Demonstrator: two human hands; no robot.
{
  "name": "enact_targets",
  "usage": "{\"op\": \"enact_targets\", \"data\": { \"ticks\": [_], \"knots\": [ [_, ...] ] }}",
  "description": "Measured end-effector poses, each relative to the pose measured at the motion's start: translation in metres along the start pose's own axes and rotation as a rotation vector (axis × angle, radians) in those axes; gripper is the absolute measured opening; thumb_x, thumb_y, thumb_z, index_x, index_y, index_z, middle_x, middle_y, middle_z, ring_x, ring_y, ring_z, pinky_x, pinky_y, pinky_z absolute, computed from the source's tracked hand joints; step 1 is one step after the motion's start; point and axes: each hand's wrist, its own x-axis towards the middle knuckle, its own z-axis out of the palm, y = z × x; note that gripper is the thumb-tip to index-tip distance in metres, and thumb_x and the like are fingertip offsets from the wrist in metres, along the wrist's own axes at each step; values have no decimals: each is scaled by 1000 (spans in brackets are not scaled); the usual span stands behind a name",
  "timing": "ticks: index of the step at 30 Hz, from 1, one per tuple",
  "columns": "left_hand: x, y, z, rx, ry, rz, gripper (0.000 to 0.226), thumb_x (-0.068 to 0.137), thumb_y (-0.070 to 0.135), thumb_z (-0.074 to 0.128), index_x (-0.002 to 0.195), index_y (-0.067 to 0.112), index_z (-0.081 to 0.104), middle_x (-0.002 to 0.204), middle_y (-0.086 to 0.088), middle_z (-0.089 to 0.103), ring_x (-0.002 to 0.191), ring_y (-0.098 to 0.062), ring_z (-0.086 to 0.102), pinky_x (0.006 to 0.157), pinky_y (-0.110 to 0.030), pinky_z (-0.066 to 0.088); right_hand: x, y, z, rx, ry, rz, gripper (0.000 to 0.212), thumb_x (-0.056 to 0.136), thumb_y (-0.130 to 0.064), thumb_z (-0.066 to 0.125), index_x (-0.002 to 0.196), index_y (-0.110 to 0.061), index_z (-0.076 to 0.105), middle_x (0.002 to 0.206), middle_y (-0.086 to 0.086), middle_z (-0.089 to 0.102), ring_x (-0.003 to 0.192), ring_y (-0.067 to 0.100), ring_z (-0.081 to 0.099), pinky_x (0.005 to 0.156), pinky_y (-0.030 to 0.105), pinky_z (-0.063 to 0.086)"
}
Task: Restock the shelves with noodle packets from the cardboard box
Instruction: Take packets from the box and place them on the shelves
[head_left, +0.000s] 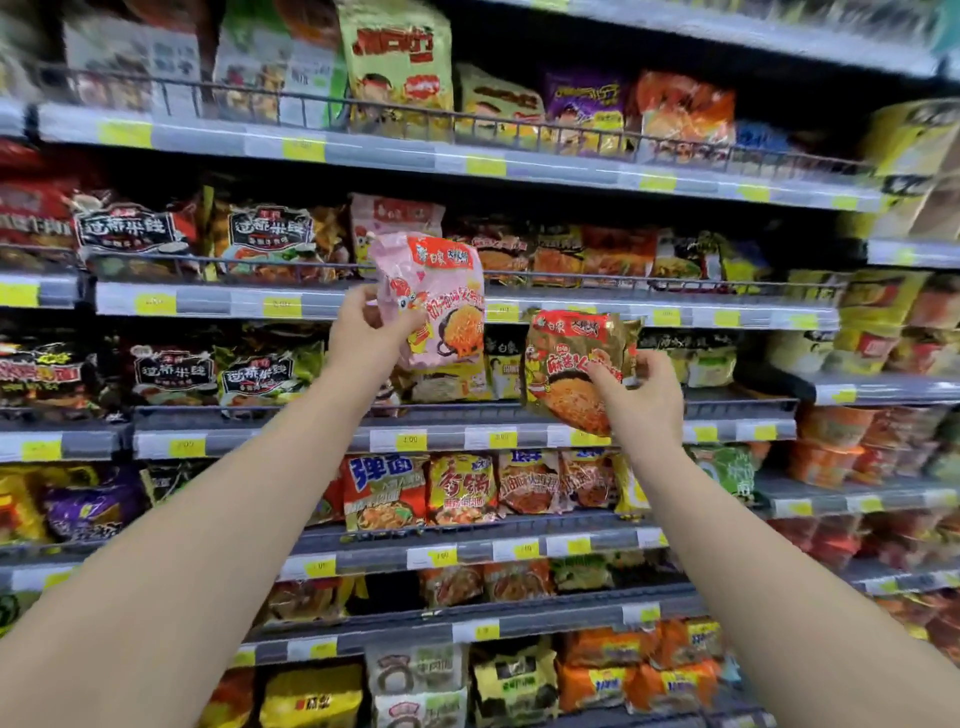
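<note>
Clamped in the left hand (363, 332), a pink packet (434, 301) hangs before the wire rail (597, 283); the right hand (641, 395) pinches a gold packet (571, 364) over the shelf edge (519, 436) below.

Two packets (431, 301) before stocked shelves (467, 436)

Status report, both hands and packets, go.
Left hand holding pink packet, raised at shelf rail. Right hand holding gold packet. Nothing blocking.
</note>
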Motion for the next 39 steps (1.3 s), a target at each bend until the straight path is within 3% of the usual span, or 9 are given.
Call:
{"op": "enact_targets", "data": {
  "ticks": [4,7,12,15,19,22,26,32,39],
  "knots": [
    [16,7,18,17,106,118,44,84,22,69,120,22,44,107,1,53,97,-18,54,64,-18,53,36,-11,1,124,16,-60,49,87,-42,62,125,-18,44,94,-3,50,80,15,50,67,32,40],
    [35,13,26,8,169,190,39,82,11,69,108,26,44,98,3,56,95,-20,57,86,-45,54,62,-20,9,208,42,-144,41,88,-39,62,118,-17,44,79,-10,40,68,4,42,58,22,38],
    [81,13,35,150,228,362,38,80,9,70,99,34,48,96,-5,58,87,-23,58,78,-38,51,103,-34,31,324,70,-319,28,90,-27,62,100,-19,38,78,-14,38,65,1,40,58,5,35],
    [112,6,38,227,227,380,33,84,9,67,105,27,51,101,-5,58,91,-23,57,76,-28,49,131,-36,47,343,71,-427,23,91,-24,61,96,-19,39,79,-10,39,65,3,38,59,7,35],
    [160,-10,39,347,237,344,35,86,11,62,114,26,48,98,-2,57,89,-26,56,76,-42,50,171,-29,71,338,57,-521,21,91,-23,61,95,-21,40,87,0,45,69,4,40,61,7,35],
    [191,-19,40,377,213,249,40,90,16,60,126,19,43,106,2,54,94,-20,53,72,-29,38,193,-23,88,327,0,-546,22,91,-24,61,89,-32,41,83,-6,48,73,8,45,63,8,36],
    [222,-32,37,416,271,258,52,85,23,68,125,14,37,110,-2,52,95,-21,52,79,-32,42,217,-17,112,291,-53,-504,21,90,-31,62,100,-22,46,90,1,54,80,18,49,68,23,39],
    [235,-26,42,875,347,366,43,90,21,59,119,2,33,122,-19,40,86,-38,52,66,-41,37,244,-32,134,197,-84,-469,52,89,-40,60,133,-15,46,128,1,54,120,19,48,94,28,38],
    [243,-27,49,1546,274,222,58,79,19,67,132,11,47,152,-16,12,137,-34,19,105,-44,30,259,-45,157,-19,-89,-474,46,92,-44,54,119,-7,61,117,14,54,111,30,51,81,28,34]
  ]
}}
